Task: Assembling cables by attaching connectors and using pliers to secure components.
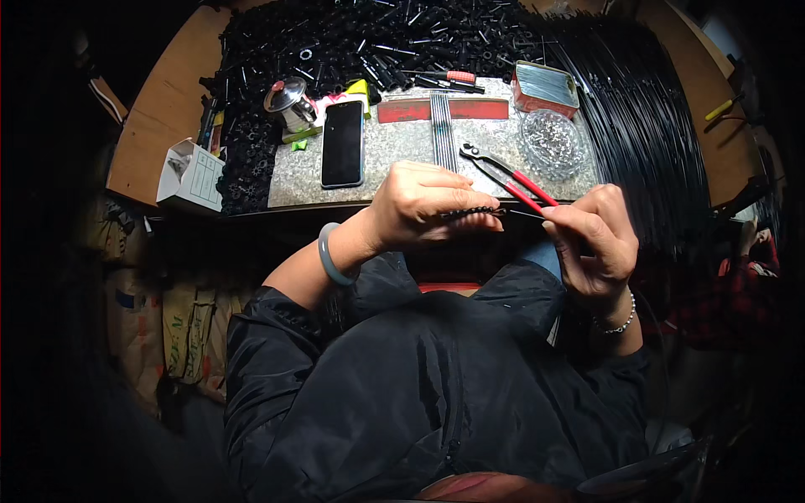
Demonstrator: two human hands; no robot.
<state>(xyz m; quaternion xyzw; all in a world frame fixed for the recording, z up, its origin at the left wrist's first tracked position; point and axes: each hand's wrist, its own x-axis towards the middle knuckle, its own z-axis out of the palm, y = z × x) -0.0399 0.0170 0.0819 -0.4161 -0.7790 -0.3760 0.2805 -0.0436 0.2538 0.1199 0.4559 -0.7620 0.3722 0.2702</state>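
Note:
My left hand (429, 201) is closed around a dark piece with a row of small black knobs (470, 212) along its edge; its exact kind I cannot make out. Between the thumb and bent fingers of my right hand (597, 239) is a thin wire-like rod (526, 215), its other end reaching the dark piece. Just beyond, red-handled cutting pliers (516, 180) lie on the worktop, jaws pointing away to the left. Several thin metal rods (442, 130) rest side by side across a red bar (402, 111).
A black phone (343, 144) and a metal pot (289, 102) stand left on the speckled board (293, 180). At right are a clear dish of small parts (553, 144) and a tin of rods (545, 88). Black parts (369, 42) heap behind; long black rods (646, 126) lie right.

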